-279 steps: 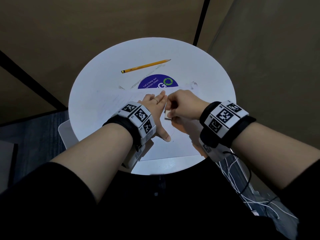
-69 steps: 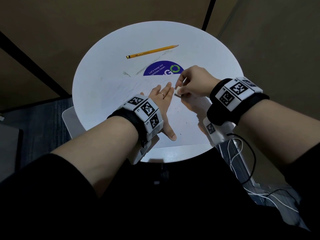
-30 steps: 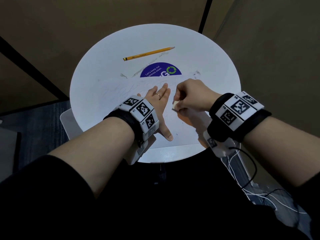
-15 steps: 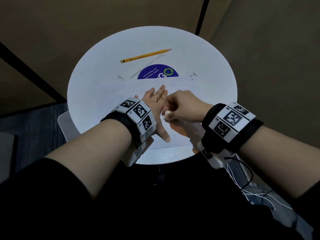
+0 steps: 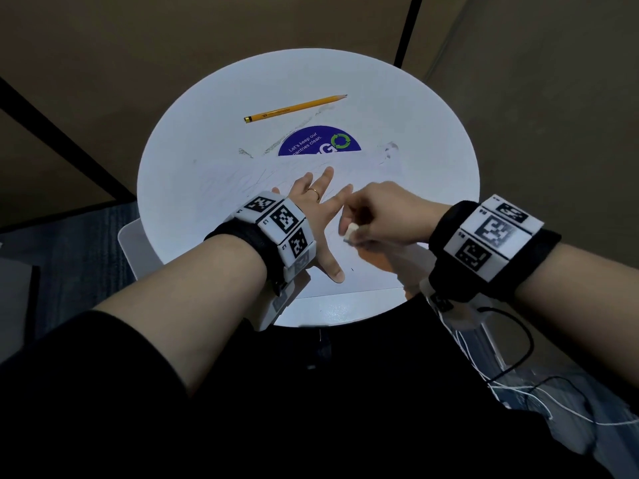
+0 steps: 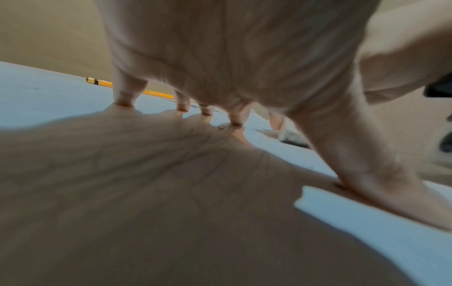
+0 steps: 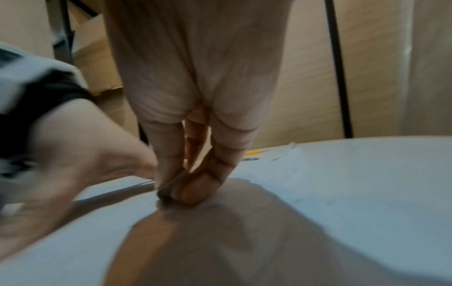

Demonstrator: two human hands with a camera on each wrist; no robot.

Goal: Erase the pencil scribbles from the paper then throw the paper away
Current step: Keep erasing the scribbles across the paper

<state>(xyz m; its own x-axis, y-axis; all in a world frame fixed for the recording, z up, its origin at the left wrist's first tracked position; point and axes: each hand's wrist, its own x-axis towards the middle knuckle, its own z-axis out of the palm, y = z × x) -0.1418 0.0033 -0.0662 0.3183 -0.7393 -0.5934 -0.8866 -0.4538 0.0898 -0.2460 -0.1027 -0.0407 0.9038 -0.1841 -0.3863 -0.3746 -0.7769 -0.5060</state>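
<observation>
Head view: flat left hand [image 5: 313,216] presses the white scribbled paper sheet [image 5: 238,181] onto the round white table [image 5: 214,98]; right hand [image 5: 383,212] pinches what seems a small white eraser [image 5: 348,231] against it.

1. Head view: dim overall. The white round table [image 5: 214,140] is the brightest area, with a cool bluish cast; walls and floor are muddy brown and dark.
2. Lower third of the head view is near black, no detail in the clothing.
3. Wide-angle bend: the wall seams bow toward the frame edges.
4. Right hand [image 5: 390,216] is motion-smeared in the head view; the left hand [image 5: 311,216] is sharp.
5. Left wrist view: soft focus, a large brown shadow of the hand on the table, the fingers [image 6: 124,96] stretched by the lens.
6. Right wrist view: heavy blur throughout, shadow pooled under the fingers [image 7: 168,154], edges smeared.
</observation>
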